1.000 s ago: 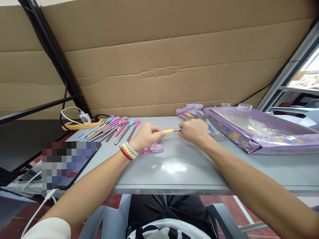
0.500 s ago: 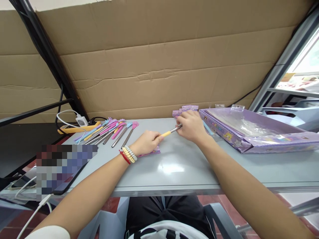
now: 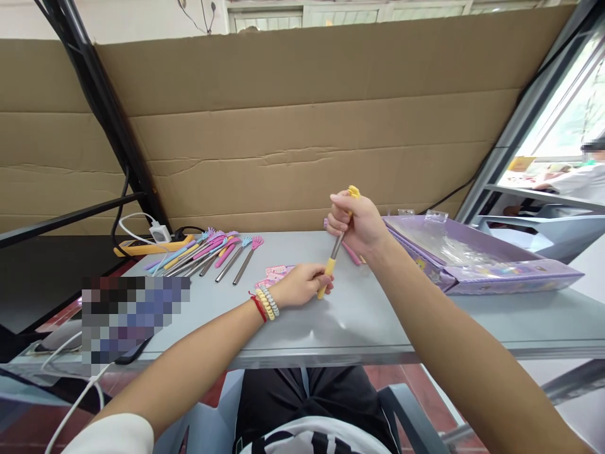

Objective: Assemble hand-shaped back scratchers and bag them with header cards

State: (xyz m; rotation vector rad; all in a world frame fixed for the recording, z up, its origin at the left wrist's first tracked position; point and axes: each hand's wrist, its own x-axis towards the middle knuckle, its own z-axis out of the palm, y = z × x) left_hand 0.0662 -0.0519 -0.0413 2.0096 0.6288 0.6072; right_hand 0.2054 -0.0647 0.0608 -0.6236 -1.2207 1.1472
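A yellow back scratcher (image 3: 337, 244) with a metal shaft stands tilted above the grey table. Its yellow handle is pinched in my left hand (image 3: 303, 285), near the table top. My right hand (image 3: 358, 226) is closed in a fist around the upper shaft, and the yellow hand-shaped head pokes out above it. Pink printed cards (image 3: 274, 273) lie beside my left hand, partly covered by it. Below my right hand a pink handle (image 3: 351, 253) shows on the table, the rest hidden. Farther left lies a pile of back scratchers (image 3: 203, 253) in pink, blue, purple and yellow.
On the right sits a purple display box (image 3: 515, 275) with clear plastic bags in it. A white charger plug (image 3: 161, 232) and cables lie at the back left, near a blurred-out device (image 3: 137, 315). Cardboard (image 3: 283, 139) walls off the table's back. A person sits far right.
The back scratcher has swung from nearly flat to steeply tilted. My right hand has risen and turned, showing the yellow head; my left hand has moved right and nearer me. The view has shifted.
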